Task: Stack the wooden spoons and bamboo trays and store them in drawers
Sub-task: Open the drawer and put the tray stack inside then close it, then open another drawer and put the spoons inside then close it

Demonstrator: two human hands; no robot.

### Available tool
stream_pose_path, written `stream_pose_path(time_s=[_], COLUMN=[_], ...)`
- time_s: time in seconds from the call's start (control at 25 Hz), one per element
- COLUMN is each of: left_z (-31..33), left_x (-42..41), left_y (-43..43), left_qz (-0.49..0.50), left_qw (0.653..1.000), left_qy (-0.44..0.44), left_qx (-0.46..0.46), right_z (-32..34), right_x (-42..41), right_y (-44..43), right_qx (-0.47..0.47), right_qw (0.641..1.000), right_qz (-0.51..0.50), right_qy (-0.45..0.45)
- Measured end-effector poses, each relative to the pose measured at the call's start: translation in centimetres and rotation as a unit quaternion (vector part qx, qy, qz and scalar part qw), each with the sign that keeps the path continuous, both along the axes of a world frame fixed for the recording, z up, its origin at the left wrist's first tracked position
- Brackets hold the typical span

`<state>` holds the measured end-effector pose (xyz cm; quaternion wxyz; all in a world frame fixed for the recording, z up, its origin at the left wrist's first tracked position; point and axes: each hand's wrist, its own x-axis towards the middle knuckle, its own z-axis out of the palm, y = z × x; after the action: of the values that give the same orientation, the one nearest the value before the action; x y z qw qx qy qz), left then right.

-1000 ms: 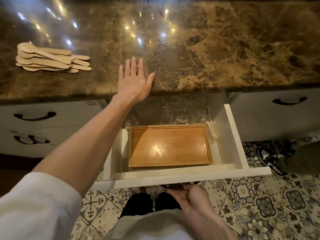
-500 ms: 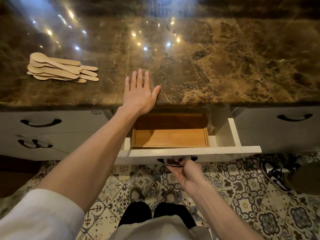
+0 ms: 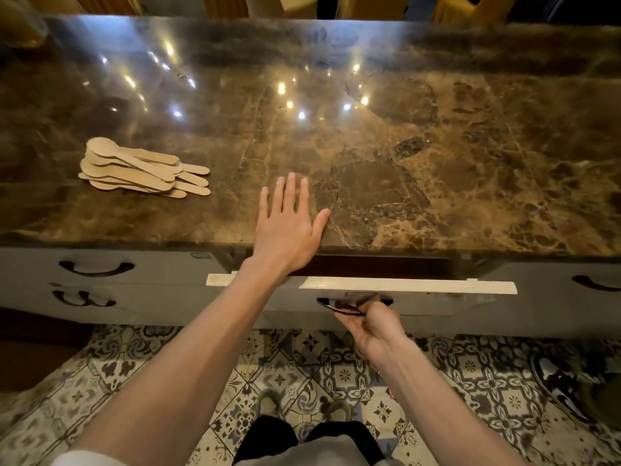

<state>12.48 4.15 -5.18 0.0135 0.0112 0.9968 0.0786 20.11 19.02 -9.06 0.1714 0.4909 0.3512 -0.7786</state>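
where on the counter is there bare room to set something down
The marble countertop is bare from the left hand across to its right end, and along the far edge. The only crowded spot is the left, where the wooden spoons lie stacked. A narrower bare strip separates the spoons from the hand.

countertop: glossy brown marble | spoons: pale matt wood | floor: patterned tile
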Motion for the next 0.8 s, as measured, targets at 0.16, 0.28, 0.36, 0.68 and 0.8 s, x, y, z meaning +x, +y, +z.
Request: stream_pose_path(time_s=[0.16,0.28,0.36,0.68,0.8], left_z=[-0.5,-0.7,-0.8,-0.9,-0.9], left_x=[0.1,-0.1,-0.2,-0.2,-0.2], left_y=[0.1,0.1,0.0,0.0,0.1], left_qz=[0.002,0.007,0.009,0.009,0.008], left_qw=[1.000,0.999,0.999,0.999,0.998], left_qy=[0.029,0.036,0.039,0.051,0.060], left_qx=[-0.011,-0.012,-0.014,-0.015,-0.015], right_z=[0.1,0.1,-0.1,-0.5,-0.5], right_x=[-1.8,-3.1,-3.9,-5.4,-5.3], right_y=[-0.1,-0.3,-0.5,-0.8,-0.7], right_qx=[0.006,0.008,0.011,0.017,-0.004], right_qw=[1.000,1.000,1.000,0.999,1.000], right_qz=[0.003,0.010,0.009,0.022,0.012], right_qy=[-0.004,-0.005,-0.011,-0.019,-0.007])
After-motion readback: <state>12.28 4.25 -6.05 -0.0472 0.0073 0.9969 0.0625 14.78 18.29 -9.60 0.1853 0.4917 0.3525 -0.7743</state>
